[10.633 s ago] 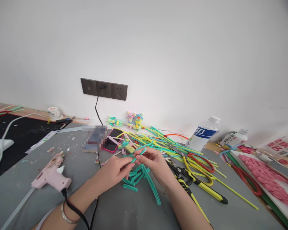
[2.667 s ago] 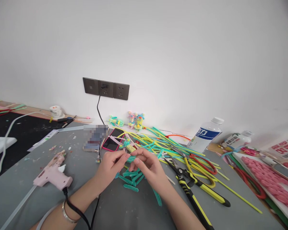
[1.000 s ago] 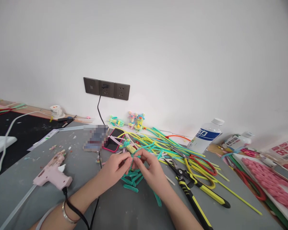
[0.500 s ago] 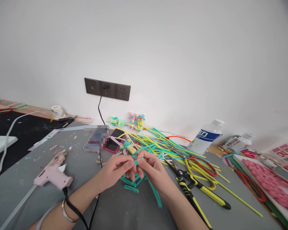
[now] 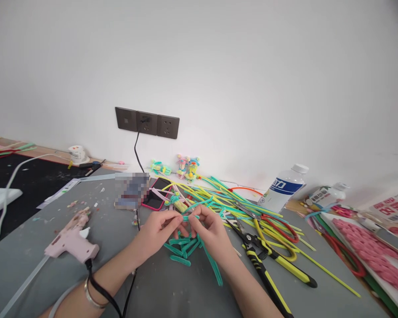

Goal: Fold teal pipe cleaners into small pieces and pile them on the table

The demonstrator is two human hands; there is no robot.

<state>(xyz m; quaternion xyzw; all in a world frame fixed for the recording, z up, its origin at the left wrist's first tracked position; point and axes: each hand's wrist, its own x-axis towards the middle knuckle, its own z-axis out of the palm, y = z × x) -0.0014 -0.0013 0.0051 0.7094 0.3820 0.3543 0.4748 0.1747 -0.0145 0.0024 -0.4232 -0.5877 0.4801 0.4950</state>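
You have bright, soft light here, and the white wall (image 5: pixel 219 84) looks palest near the middle. It turns gray at the right and dark in the top right corner. Shadows around your left hand (image 5: pixel 159 234) and right hand (image 5: pixel 209 229) are faint. Your silver bracelet (image 5: pixel 90 297) shines a little. Big blurry squares hide something on the gray table (image 5: pixel 166 282). Near the right edge, the pink braided piece (image 5: pixel 373 249) looks stretched and fuzzy.

Plain whitish wall (image 5: pixel 239 79), softly lit and darkening toward the upper right corner, bearing a dark three-part socket panel (image 5: pixel 147 123). Below it extends the grey-covered worktop (image 5: pixel 172 291), wood-toned at the edge along the wall.
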